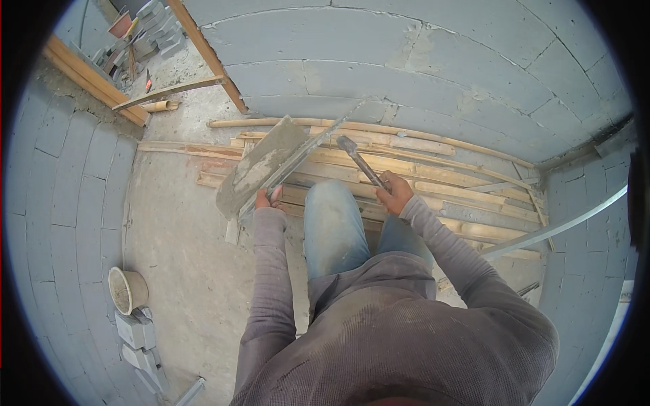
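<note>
My right hand (396,192) is closed round the handle of a hammer (365,167), whose head points up and to the left. The fingers of my left hand (269,198) grip the near part of a long, thin metal channel (305,152). That channel runs slantwise up to the right, toward the block wall. Just left of it a grey, mortar-smeared board (261,164) lies tilted along the same line. My bent knee in jeans (332,227) is between my two forearms. A gap separates the hammer head from the channel.
Long wooden planks (379,159) lie in a pile along the far block wall (338,44). A metal bar (562,233) slants in at right. At left stand a bucket (128,289) and grey blocks (139,335). A wooden crosspiece (169,93) spans the doorway low down.
</note>
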{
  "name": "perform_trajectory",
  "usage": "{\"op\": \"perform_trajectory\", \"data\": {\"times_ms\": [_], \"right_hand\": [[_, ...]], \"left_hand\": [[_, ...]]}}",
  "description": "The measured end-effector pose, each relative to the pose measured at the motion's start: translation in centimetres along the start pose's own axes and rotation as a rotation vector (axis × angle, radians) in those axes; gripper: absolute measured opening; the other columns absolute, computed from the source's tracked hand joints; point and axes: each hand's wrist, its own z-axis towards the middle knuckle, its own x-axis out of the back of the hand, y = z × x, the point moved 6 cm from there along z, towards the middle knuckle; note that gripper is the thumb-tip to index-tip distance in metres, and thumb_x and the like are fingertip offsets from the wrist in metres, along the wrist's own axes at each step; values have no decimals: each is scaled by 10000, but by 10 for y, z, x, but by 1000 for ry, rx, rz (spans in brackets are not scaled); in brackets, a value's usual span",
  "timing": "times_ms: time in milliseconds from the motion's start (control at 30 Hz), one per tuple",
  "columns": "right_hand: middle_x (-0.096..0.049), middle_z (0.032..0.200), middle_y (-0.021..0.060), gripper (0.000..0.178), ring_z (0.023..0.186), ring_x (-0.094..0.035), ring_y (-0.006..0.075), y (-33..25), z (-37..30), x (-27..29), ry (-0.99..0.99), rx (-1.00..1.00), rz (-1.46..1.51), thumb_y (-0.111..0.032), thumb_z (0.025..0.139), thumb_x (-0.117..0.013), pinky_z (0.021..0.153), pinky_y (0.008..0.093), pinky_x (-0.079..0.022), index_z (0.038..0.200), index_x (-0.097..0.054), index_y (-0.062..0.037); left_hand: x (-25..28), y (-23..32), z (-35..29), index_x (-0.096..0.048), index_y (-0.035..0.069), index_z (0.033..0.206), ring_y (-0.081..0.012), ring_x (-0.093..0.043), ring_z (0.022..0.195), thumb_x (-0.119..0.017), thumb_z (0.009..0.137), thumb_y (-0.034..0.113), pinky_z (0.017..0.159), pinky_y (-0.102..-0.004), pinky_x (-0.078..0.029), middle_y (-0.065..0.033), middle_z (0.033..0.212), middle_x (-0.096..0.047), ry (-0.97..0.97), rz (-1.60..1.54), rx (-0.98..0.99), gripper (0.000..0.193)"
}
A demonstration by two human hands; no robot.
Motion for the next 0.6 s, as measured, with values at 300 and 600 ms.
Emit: {"op": "perform_trajectory", "data": {"times_ms": [300,600], "right_hand": [[-610,647,100,175,483,-578,179,68,23,-17,224,-115,27,-189,884,-609,448,352,-445,855,-551,-27],[-560,632,82,207,443,-533,172,12,87,-66,-95,-220,147,-166,908,-602,383,327,-438,895,-531,27]], "left_hand": [[52,20,18,-432,183,1069,-92,-312,401,-501,910,235,372,-241,-274,72,907,-722,126,-136,156,181],[82,0,-12,-547,81,879,-87,-253,393,-549,909,501,353,-228,-212,-2,814,-698,81,202,131,421]]}}
